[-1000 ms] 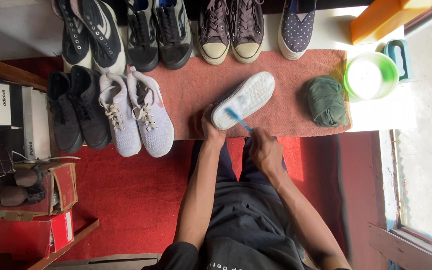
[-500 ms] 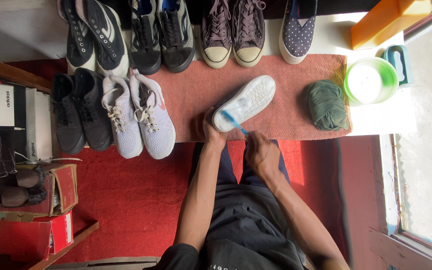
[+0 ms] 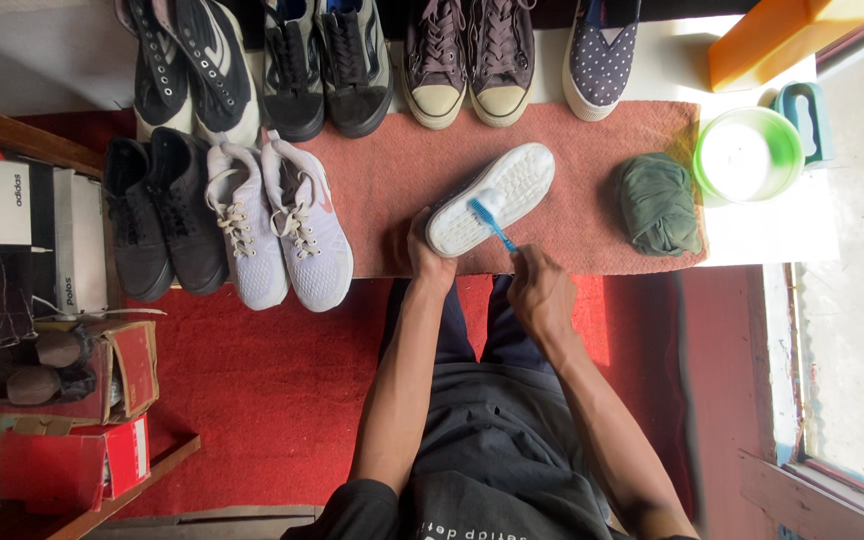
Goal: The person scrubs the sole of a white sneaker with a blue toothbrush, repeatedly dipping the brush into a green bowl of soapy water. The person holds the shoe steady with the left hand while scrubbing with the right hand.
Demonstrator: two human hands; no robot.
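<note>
I looked down and saw a white shoe lying sole-up on the reddish mat. It sat near the mat's front edge, a little right of the middle, with its toe pointing toward the far right corner. My left hand was at the heel end of the shoe, right at the front edge of the mat. Its fingers were wrapped around the heel and held the shoe steady. My right hand was just off the front edge, close beside the left one. Its fingers were closed tight around the handle of a blue toothbrush. The brush end lay on the white sole, near the middle of the shoe, so the shoe was just past my right fingers and touching my left ones.

A green cloth sat bunched up near the right edge of the mat. A green bowl stood just past the far right corner. A pair of white sneakers lay at the left edge of the mat, and dark shoes lay beside them. More shoes stood in a row along the far edge.
</note>
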